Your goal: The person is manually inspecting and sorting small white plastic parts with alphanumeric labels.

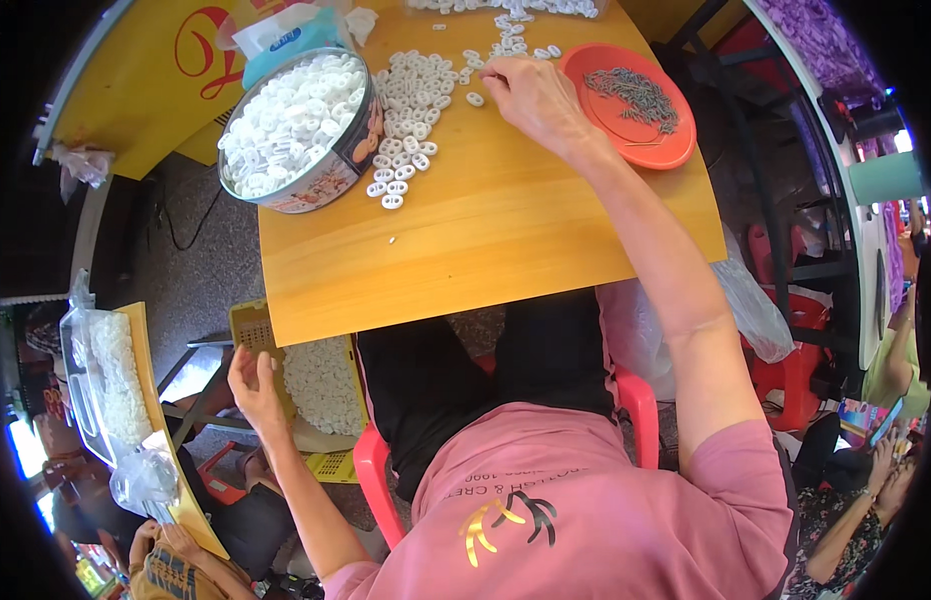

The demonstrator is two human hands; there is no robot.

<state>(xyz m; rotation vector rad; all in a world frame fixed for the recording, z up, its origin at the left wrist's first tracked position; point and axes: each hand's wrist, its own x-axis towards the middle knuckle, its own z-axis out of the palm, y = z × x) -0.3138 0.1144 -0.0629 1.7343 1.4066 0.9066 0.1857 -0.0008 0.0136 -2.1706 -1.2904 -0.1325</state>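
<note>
My right hand (534, 95) reaches over the table, fingers bent and closed together at the loose white plastic pieces; whatever is between the fingertips is hidden. One white two-holed oval piece (475, 99) lies just beside those fingertips. Below the table's left corner, my left hand (256, 388) hangs with thumb and fingers apart, near a yellow crate (248, 318) holding many white pieces (323, 385). To the right of my right hand sits a red plate (674, 150) with a heap of small grey metal parts (638, 97). More oval pieces (416, 90) spread across the table's middle.
A round tin (331, 178) heaped with white pieces stands at the wooden table's (466, 240) left edge, beside a tissue pack (286, 45). A clear tray (501, 8) of pieces is at the far edge. Other people's hands (891, 455) show at right. A red chair (381, 480) surrounds me.
</note>
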